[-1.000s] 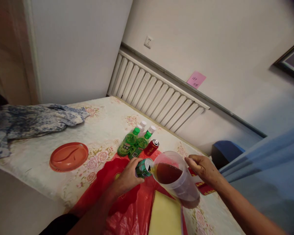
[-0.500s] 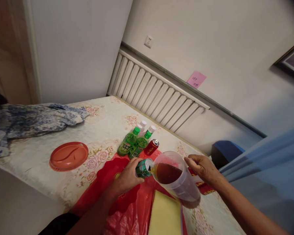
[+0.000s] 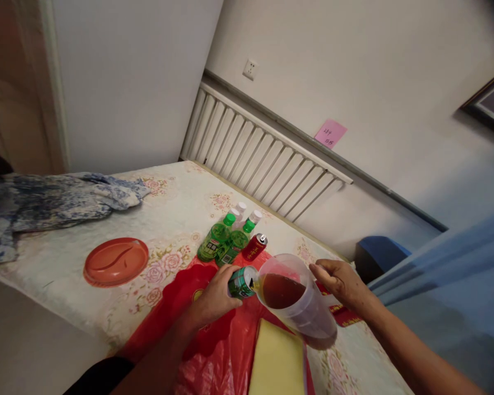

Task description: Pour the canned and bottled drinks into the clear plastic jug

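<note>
My left hand (image 3: 214,299) grips a green drink can (image 3: 241,282), tipped with its mouth over the rim of a clear plastic jug (image 3: 308,321). A thin stream runs from the can into the jug, which holds brown liquid (image 3: 280,291). My right hand (image 3: 340,281) rests at the jug's far side, fingers curled on its handle area. Both stand over a red plastic bag (image 3: 214,351) on the flowered tablecloth (image 3: 168,208).
Two green bottles (image 3: 216,241), clear white-capped bottles (image 3: 241,209) and a red can (image 3: 255,247) stand behind the jug. An orange plate (image 3: 115,261) lies at left, a blue patterned cloth (image 3: 45,203) farther left. A yellow pad (image 3: 278,362) lies near me. A radiator (image 3: 255,159) lines the wall.
Almost nothing differs; both hands hold their places while the can keeps pouring into the jug.
</note>
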A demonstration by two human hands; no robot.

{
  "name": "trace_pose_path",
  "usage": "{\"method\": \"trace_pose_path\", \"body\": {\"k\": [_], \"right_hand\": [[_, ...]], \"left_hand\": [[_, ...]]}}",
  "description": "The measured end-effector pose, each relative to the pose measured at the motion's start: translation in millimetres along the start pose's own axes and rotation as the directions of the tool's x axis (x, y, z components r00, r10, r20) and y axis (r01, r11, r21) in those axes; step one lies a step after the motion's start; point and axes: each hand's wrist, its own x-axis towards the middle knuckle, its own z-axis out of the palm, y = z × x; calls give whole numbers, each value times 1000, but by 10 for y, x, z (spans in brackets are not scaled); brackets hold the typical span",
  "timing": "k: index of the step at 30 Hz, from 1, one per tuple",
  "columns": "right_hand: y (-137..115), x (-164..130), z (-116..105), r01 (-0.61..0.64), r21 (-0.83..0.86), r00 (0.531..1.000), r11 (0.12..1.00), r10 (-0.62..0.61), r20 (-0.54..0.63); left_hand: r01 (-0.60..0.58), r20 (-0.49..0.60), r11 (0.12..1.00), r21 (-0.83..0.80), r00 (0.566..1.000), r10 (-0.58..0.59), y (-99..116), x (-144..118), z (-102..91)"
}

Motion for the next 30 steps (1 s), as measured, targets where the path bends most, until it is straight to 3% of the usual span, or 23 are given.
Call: {"method": "trace_pose_path", "body": {"k": [30], "right_hand": [[-7, 42, 19, 32, -6, 999, 999, -32, 1]], "left_hand": [[5, -2, 1000, 28, 1000, -5, -32, -14, -2]]}}
